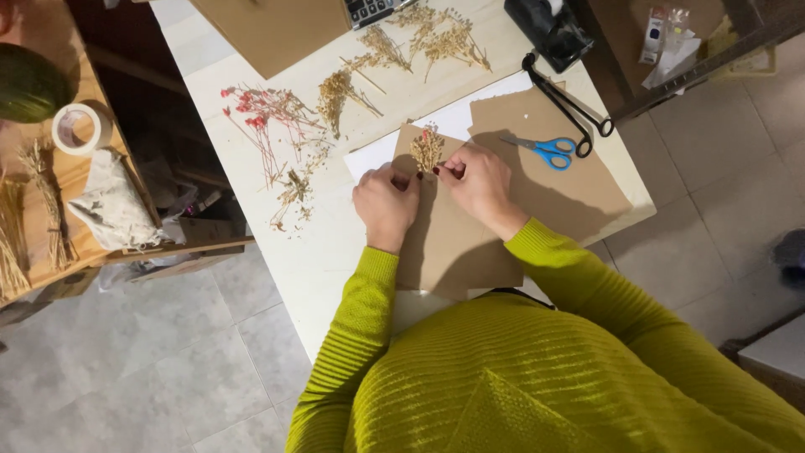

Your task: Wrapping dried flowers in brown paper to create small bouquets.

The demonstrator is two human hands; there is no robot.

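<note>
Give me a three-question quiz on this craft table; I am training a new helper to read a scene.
1. True or false: both hands rest on the brown card.
2. What lies between the left hand and the right hand?
3. The blue-handled scissors lie: A) on the floor, B) on brown card to the right of the hands, C) in the left hand.

Key: 1 true; 2 a small sprig of dried flowers; 3 B.

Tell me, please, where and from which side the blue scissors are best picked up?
Probably by the blue handle loops, coming from above on the right: the blue scissors lie flat on brown card, loops toward the right, blades pointing left toward the right hand, with nothing lying on them.
</note>
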